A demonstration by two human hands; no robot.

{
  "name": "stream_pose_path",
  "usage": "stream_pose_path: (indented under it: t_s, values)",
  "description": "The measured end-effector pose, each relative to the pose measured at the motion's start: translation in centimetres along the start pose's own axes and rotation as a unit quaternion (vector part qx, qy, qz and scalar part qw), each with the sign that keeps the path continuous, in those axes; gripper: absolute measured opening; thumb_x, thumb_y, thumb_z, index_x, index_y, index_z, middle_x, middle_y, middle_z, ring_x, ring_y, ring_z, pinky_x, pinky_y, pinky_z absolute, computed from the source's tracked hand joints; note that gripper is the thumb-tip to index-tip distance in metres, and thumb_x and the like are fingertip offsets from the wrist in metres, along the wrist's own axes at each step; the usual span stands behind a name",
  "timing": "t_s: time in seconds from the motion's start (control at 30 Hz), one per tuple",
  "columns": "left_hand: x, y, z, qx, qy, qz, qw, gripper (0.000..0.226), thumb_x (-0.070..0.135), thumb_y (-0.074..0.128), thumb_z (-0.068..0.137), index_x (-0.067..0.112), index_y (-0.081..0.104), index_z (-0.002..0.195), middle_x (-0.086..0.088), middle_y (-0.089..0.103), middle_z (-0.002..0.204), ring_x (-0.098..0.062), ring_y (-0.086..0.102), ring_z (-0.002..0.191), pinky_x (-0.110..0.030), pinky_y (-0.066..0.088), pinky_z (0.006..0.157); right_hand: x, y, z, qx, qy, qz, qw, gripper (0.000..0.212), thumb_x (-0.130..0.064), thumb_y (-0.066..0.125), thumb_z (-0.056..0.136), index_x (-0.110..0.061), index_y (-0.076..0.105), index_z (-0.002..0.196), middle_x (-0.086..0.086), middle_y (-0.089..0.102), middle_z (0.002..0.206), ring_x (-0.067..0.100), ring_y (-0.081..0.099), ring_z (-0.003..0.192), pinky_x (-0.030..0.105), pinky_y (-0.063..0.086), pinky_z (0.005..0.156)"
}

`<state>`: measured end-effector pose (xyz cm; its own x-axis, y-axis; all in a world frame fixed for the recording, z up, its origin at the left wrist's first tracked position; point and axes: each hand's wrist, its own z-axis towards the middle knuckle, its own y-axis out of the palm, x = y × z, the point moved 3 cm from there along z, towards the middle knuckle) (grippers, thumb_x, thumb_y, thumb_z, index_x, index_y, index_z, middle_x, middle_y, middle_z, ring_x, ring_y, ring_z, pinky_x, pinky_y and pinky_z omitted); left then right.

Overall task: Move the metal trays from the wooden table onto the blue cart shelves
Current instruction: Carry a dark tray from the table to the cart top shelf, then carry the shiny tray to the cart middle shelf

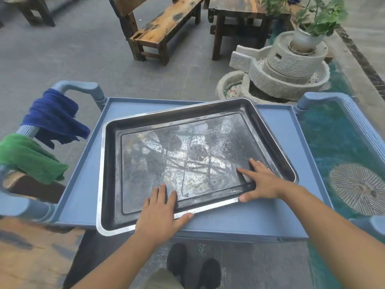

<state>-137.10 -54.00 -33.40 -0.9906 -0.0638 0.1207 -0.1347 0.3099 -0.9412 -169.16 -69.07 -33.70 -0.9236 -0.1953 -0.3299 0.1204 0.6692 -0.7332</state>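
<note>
Left hand (160,213), right hand (263,184) pinch tray (187,147) (rim, seemingly)

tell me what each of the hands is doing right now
Left hand: grips the tray at its near rim, thumb outside.
Right hand: grips the same rim, thumb outside.

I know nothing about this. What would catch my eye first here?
A big scuffed metal tray lies askew on the blue cart's top shelf, with the left hand and right hand pinching its near rim. A dark blue cloth and a green cloth hang over the cart's left handle, and a stone mill holding a potted plant stands beyond, upper right.
</note>
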Motion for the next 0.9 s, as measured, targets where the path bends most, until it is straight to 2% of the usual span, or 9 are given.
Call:
stream_pose_path:
  t_s: [0.13,0.23,0.33,0.4,0.5,0.63,0.77,0.9]
  values:
    - [0.0,-0.3,-0.1,-0.001,0.004,-0.011,1.000,0.103,0.092,0.004,0.073,0.028,0.023,0.151,-0.011,0.011,0.163,-0.031,0.006,0.150,-0.052,0.017,0.119,-0.5,-0.4,-0.2,-0.003,0.004,-0.001,1.000,0.132,-0.095,0.061,0.036,-0.052,0.009,0.149,-0.003,-0.020,0.162,0.019,-0.020,0.148,0.049,0.003,0.121]
    - [-0.5,-1.0,0.2,0.006,0.014,-0.073,0.997,0.095,0.094,0.014,0.070,0.034,0.035,0.140,-0.006,0.025,0.154,-0.028,0.018,0.144,-0.050,0.024,0.114,-1.3,-0.3,-1.4,0.022,0.022,-0.003,1.000,0.130,-0.095,0.058,0.040,-0.045,0.014,0.151,0.000,-0.008,0.164,0.022,-0.009,0.151,0.047,0.007,0.120]
    - [-0.4,-2.2,1.9,-0.009,0.044,-0.190,0.981,0.087,0.091,0.029,0.071,0.035,0.039,0.137,0.004,0.036,0.142,-0.021,0.029,0.136,-0.047,0.029,0.112,-2.3,0.8,-3.9,0.110,0.068,0.022,0.991,0.120,-0.089,0.059,0.053,-0.036,0.020,0.153,0.004,0.002,0.164,0.026,-0.001,0.151,0.047,0.008,0.120]
    - [1.0,-3.1,3.7,-0.030,0.110,-0.203,0.973,0.079,0.080,0.041,0.078,0.030,0.041,0.139,0.004,0.038,0.141,-0.020,0.032,0.134,-0.045,0.031,0.111,-3.3,1.9,-6.2,0.201,0.104,0.044,0.973,0.106,-0.077,0.063,0.067,-0.028,0.026,0.153,0.007,0.008,0.163,0.026,0.005,0.150,0.044,0.013,0.121]
    - [4.6,-4.6,6.2,-0.029,0.214,-0.194,0.957,0.065,0.061,0.052,0.086,0.024,0.044,0.139,0.002,0.041,0.139,-0.020,0.038,0.129,-0.042,0.036,0.110,-4.3,4.8,-10.1,0.292,0.182,0.135,0.929,0.083,-0.058,0.066,0.081,-0.024,0.033,0.150,0.007,0.020,0.160,0.024,0.018,0.148,0.041,0.024,0.118]
    - [11.6,-5.7,7.1,-0.025,0.377,-0.137,0.916,0.052,0.043,0.059,0.089,0.016,0.050,0.133,-0.003,0.047,0.132,-0.024,0.041,0.125,-0.039,0.037,0.106,-4.7,9.7,-16.7,0.329,0.287,0.229,0.870,0.069,-0.046,0.065,0.087,-0.019,0.040,0.146,0.005,0.032,0.153,0.018,0.029,0.143,0.035,0.029,0.115]
    - [19.3,-4.5,3.4,-0.047,0.541,-0.065,0.837,0.045,0.037,0.062,0.088,0.013,0.057,0.125,-0.007,0.052,0.125,-0.028,0.047,0.120,-0.039,0.038,0.103,-4.4,15.1,-25.4,0.341,0.408,0.265,0.804,0.062,-0.049,0.061,0.089,-0.016,0.047,0.141,0.003,0.049,0.141,0.018,0.045,0.132,0.030,0.035,0.106]
    - [26.2,-1.7,-3.3,-0.102,0.645,0.017,0.757,0.042,0.039,0.057,0.090,0.017,0.055,0.125,-0.007,0.057,0.120,-0.027,0.050,0.118,-0.037,0.041,0.099,-5.5,22.2,-34.8,0.369,0.512,0.338,0.698,0.057,-0.049,0.063,0.088,-0.015,0.054,0.132,0.007,0.058,0.134,0.021,0.055,0.123,0.036,0.043,0.103]
